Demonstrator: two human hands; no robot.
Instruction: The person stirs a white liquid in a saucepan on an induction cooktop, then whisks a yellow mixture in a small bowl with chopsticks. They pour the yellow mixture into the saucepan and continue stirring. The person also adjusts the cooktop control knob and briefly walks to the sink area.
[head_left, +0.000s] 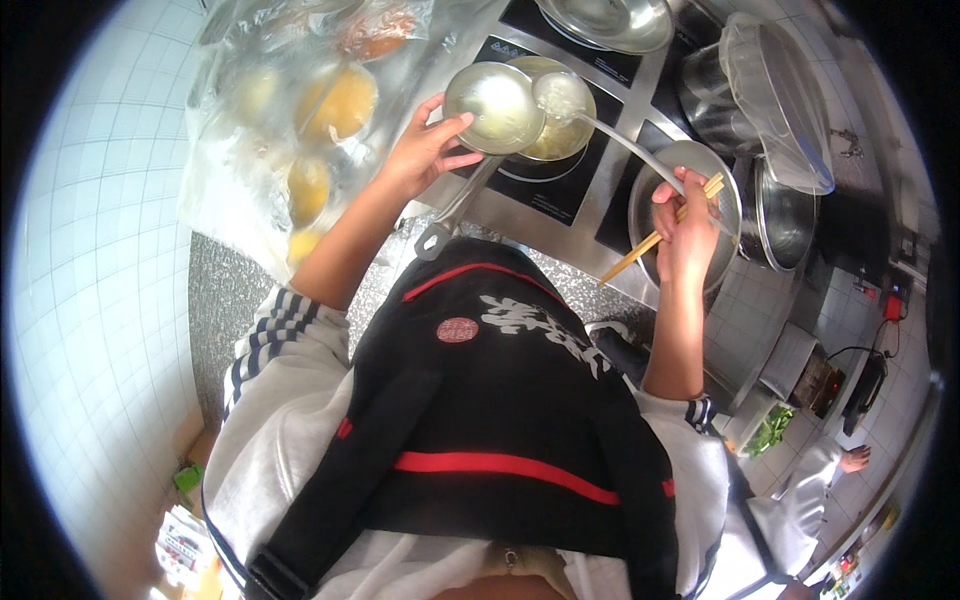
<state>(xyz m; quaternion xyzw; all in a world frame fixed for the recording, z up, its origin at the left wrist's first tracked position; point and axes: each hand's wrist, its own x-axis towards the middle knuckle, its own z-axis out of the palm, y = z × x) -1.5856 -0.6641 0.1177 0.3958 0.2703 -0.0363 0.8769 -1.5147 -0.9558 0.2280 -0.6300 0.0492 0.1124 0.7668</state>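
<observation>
My left hand grips the rim of a shallow metal bowl, tilted beside a pan and overlapping its left part. Some clear, yellowish liquid seems to lie in that bowl. In my right hand are both a long-handled ladle and a pair of wooden chopsticks. The ladle's head hangs over the pan, at the bowl's right edge, with something pale in it. Pale yellow food or liquid shows in the pan, whose metal handle points towards me. Beneath my right hand stands a wide metal pot.
Clear plastic sheeting covers several containers of yellow and orange contents on the left. A metal pan sits on the far induction hob. Tall pots stand at right, one under plastic. Another person's sleeve shows at lower right.
</observation>
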